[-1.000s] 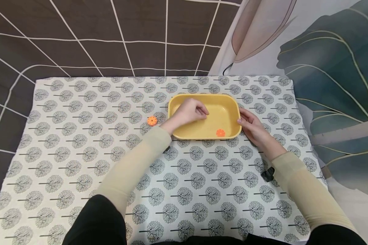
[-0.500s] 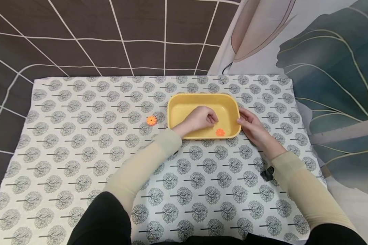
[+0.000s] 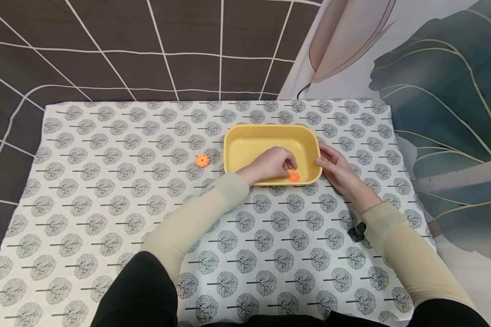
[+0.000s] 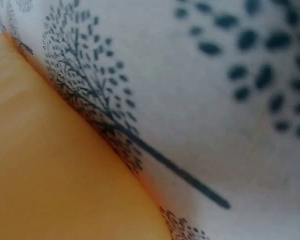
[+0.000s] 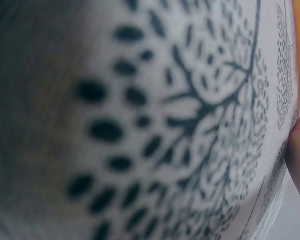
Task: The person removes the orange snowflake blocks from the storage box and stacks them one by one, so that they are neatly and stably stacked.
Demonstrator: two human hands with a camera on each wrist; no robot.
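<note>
A yellow rectangular plastic basin (image 3: 253,136) stands on the cloth, its near wall also filling part of the left wrist view. My left hand (image 3: 270,162) reaches into it with bent fingers, the tips right beside a small orange flower-shaped piece (image 3: 295,177) on the bottom. Whether they pinch the piece is hidden. At the basin's right end, my right hand (image 3: 340,171) holds the wall, thumb at the rim and fingers along the outside. A second orange flower-shaped piece (image 3: 202,161), with a yellowish centre and dark marks, lies on the cloth left of the basin.
A white cloth (image 3: 106,190) printed with dark trees covers the table. Behind it hangs a brown curtain (image 3: 188,32) with white lines, and a leaf-patterned one (image 3: 442,113) on the right. A small black device (image 3: 357,232) sits at the right wrist.
My left hand has moved right and nearer to me inside the basin, down to the orange piece there. The right hand stays at the basin's end.
</note>
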